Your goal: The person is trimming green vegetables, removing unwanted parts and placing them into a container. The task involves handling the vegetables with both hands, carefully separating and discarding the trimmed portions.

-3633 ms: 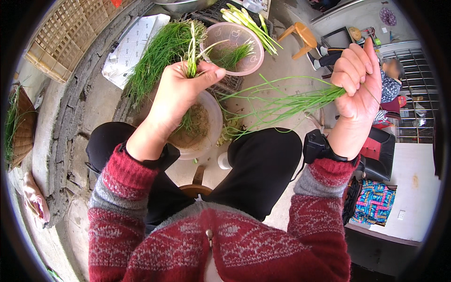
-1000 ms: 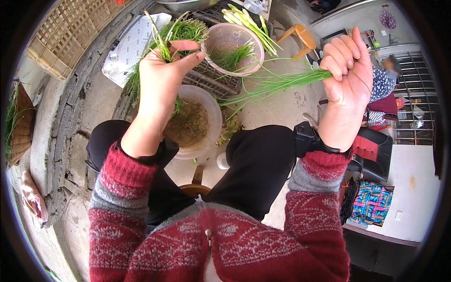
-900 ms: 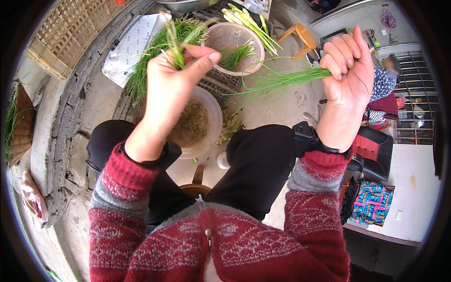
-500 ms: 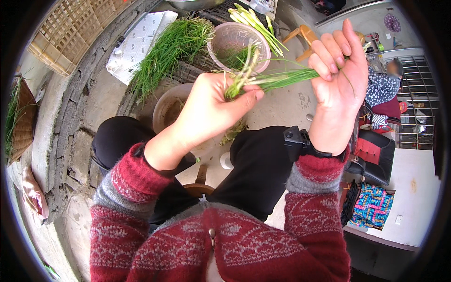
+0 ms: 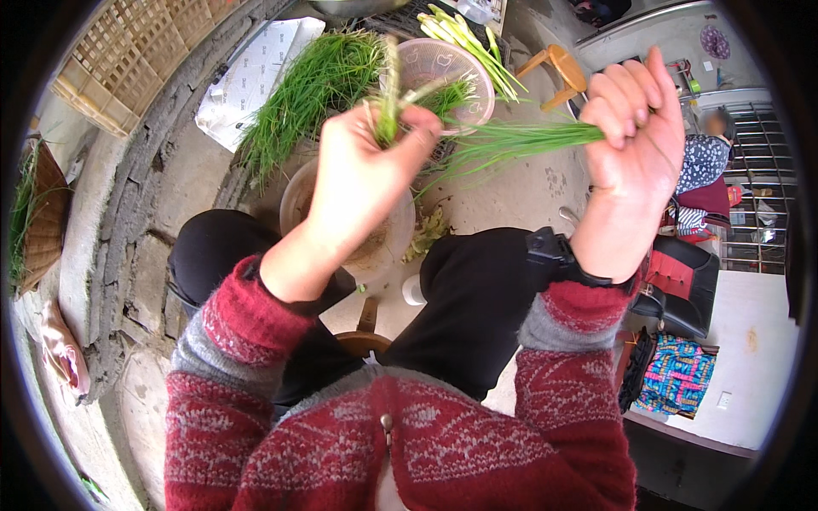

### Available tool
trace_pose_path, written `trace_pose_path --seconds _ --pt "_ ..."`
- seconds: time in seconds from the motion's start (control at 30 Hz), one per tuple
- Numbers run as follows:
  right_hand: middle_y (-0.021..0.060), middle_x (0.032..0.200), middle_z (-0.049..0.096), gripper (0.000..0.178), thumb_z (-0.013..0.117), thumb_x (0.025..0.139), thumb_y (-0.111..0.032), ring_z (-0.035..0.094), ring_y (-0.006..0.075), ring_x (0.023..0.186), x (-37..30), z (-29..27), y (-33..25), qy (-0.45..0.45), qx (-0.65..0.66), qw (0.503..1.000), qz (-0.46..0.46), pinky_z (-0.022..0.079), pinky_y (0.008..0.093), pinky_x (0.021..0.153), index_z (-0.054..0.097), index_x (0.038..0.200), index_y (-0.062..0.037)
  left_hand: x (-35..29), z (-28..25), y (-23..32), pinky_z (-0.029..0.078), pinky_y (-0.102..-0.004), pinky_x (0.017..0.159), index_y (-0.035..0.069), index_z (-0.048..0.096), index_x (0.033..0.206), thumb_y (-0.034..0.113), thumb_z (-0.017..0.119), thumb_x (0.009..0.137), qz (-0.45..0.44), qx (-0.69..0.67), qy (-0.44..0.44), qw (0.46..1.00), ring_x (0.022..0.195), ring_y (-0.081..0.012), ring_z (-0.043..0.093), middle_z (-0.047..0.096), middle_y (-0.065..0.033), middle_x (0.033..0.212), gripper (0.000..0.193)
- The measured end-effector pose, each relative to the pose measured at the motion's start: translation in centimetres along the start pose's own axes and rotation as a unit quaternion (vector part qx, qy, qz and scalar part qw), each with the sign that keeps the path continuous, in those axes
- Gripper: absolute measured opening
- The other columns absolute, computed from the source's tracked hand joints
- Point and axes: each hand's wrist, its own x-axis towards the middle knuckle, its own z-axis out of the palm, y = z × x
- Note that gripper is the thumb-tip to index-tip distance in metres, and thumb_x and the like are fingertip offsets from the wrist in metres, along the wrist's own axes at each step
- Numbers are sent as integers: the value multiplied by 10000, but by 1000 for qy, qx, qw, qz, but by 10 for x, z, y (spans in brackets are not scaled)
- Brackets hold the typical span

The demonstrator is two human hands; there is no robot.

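Observation:
My left hand is closed on a small tuft of pale, yellowish-green stalks and leaf bits, blurred by motion. Off to the right and raised, my right hand wraps round a bunch of thin green chives, whose loose ends trail left toward the middle. The two hands are apart. Beyond them stands a pinkish mesh basket with some chives in it. Left of that lies a large heap of chives. Partly under my left hand is a shallow basin with brownish contents.
Long pale green stalks lie behind the basket. A wooden stool stands at far right, a white printed sheet at far left. Wilted leaf scraps lie beside the basin. A woven bamboo basket is at upper left. Another person sits at right.
My hands have moved apart: the left went left and up with the pale tuft, the right slightly right with the chives. The tuft has come away from the bunch.

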Motion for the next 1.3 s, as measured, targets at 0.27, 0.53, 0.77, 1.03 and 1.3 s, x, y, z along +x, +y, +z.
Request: trace_pose_path --seconds 0.27,0.53,0.77,1.03,1.3 --pt "-35 550 279 410 509 977 -189 257 84 489 -12 -21 -33 22 197 979 39 192 245 420 382 592 -129 18 -18 -5 141 -211 392 -28 648 1045 163 509 960 -196 -157 -67 966 409 -5 216 290 127 518 251" --pt "-36 549 299 404 553 941 -139 270 77 490 -18 -25 -45 52 237 969 46 185 247 417 383 575 -121 16 -18 -3 153 -207 380 -84 656 980 227 513 974 -249 -222 -258 907 399 -19 201 266 105 488 342" --pt "-37 542 314 395 560 927 -121 265 79 476 -23 -30 -58 48 254 965 42 187 244 408 385 573 -122 15 -25 2 146 -212 374 -88 662 1003 209 535 955 -256 -185 -313 896 385 -16 199 273 101 479 326" --pt "-36 541 313 402 566 927 -110 256 78 479 -29 -33 -69 58 252 966 28 177 249 407 378 572 -125 14 -25 -1 151 -207 378 -77 664 1017 194 568 918 -242 -148 -313 907 382 -17 215 295 100 473 305" --pt "-29 551 322 398 562 938 -118 260 77 482 -37 -38 -81 44 250 967 11 177 244 404 387 580 -120 18 -28 -4 142 -221 388 -48 656 1039 181 610 893 -203 -152 -96 962 385 -20 207 291 112 475 276"
